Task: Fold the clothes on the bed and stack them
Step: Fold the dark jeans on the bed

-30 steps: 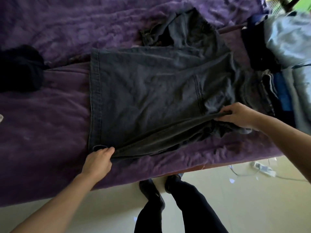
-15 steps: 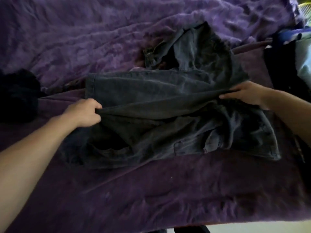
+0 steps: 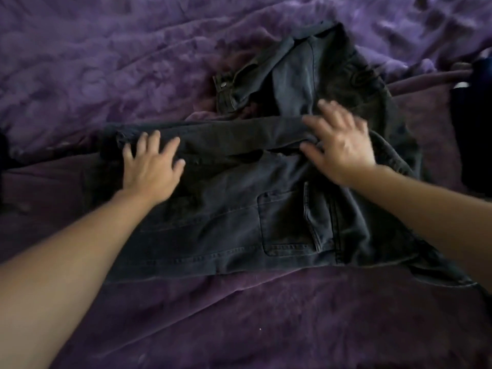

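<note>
As they lie folded across the middle of the frame, the dark grey jeans (image 3: 239, 217) show a back pocket (image 3: 287, 222) facing up at centre right, while the waistband with its button (image 3: 225, 83) is bunched toward the upper centre. A long fold of the denim runs left to right across the middle of the picture. The left hand (image 3: 151, 169) rests flat on the left end of that fold, fingers straight and spread apart, gripping nothing. The right hand (image 3: 342, 147), slightly blurred, lies palm down on the right end of the fold, its fingers likewise straight and spread. Both bare forearms reach in from the lower corners of the frame. Under the jeans, a purple blanket (image 3: 133, 62) fills nearly the whole picture, rumpled in the upper half and smoother in the lower. At the right edge, near the jeans but apart from them, sits a heap of dark clothes (image 3: 476, 129), only partly in view.
</note>
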Tool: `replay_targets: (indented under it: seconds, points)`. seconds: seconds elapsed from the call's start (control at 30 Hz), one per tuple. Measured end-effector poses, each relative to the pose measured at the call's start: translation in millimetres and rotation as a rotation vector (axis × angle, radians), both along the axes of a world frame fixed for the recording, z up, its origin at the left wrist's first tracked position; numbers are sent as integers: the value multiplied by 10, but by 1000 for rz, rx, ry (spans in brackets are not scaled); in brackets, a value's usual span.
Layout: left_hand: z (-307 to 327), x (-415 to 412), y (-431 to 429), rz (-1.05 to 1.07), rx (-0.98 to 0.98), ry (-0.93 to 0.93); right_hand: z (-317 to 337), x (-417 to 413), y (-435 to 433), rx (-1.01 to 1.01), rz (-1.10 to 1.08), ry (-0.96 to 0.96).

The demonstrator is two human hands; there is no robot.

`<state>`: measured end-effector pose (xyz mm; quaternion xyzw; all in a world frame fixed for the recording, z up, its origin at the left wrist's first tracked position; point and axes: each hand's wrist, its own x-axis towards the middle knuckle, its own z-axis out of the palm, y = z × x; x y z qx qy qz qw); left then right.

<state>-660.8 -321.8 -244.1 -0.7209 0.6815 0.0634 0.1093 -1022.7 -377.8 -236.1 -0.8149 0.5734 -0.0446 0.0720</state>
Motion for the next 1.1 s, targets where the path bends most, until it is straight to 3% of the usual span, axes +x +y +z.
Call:
replay_targets:
  seconds: [0.13,0.23,0.3,0.33,0.4,0.43,0.57,0.67,0.77,0.87,0.97,1.1]
  points:
    - [-325,101,74,-35,274,-161,-361,-270,84,345,-3,240]
    - [-233,13,-210,12,122,-99,-337,-251,-125,491,-44,178]
    - [-116,-143,-539,109,-82,54,-185,-200,-324,462,-222,-92]
    - [-80,-229,-721,158,-146,117,-96,-213,-445,336,-320,-223]
    - [-103,-383,-1088,242,-157,198,34,-324,-729,36,-442,-261]
    - [-155,-468,-1257,295,-108,267,65,-400,-870,-23,-508,-236]
    - [-372,-836,-1705,803,148,879,-8,-599,-1319,197,-802,-281]
    - [-442,-949,-1754,1017,69,1099,-116,-648,-1448,329,-844,-447]
    - [-273,-817,-1755,1064,-61,1253,-43,-611,-1383,190,-742,-403]
    - [14,-334,-1649,950,-300,1138,173,-582,-1162,-48,-624,-383]
    - [248,389,-1216,882,-464,895,437,-472,-691,-133,-465,-477]
    - [163,1280,-326,949,-430,597,592,-289,219,-77,-58,-390]
